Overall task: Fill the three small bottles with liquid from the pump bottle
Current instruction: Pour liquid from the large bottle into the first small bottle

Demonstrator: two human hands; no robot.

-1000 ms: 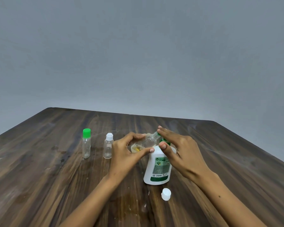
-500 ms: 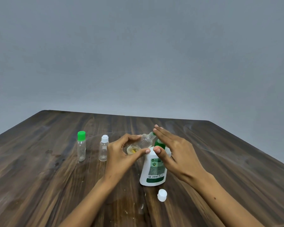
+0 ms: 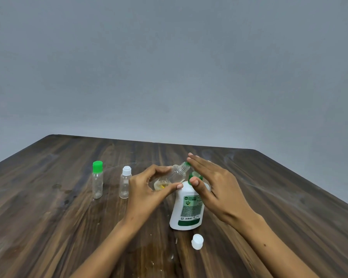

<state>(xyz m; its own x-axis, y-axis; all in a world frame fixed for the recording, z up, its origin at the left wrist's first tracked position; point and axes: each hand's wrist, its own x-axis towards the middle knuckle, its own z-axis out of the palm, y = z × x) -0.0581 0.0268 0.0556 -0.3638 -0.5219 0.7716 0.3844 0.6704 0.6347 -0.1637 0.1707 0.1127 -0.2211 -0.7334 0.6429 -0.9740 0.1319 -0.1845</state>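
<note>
Left hand (image 3: 147, 189) pinches the open small bottle (image 3: 170, 177), tilted, neck at the nozzle of the pump bottle (image 3: 187, 207). Right hand (image 3: 213, 183) lies flat-fingered on the pump. Small bottle likely light, thin, slippery: hold mid-body. Loose cap (image 3: 197, 241) sits just in front of the pump bottle.

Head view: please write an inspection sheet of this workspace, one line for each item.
Surface: dark wooden table, wet marks near its front edge.
Job's things: pump bottle upright; uncapped small bottle tilted at its nozzle, a little yellowish liquid inside; green-capped bottle and white-capped bottle upright.
Clutter: loose white cap.
Grippers: left hand holds the uncapped bottle; right hand rests on the pump.
Cables: nothing seen.
Surroundings: plain grey wall.
</note>
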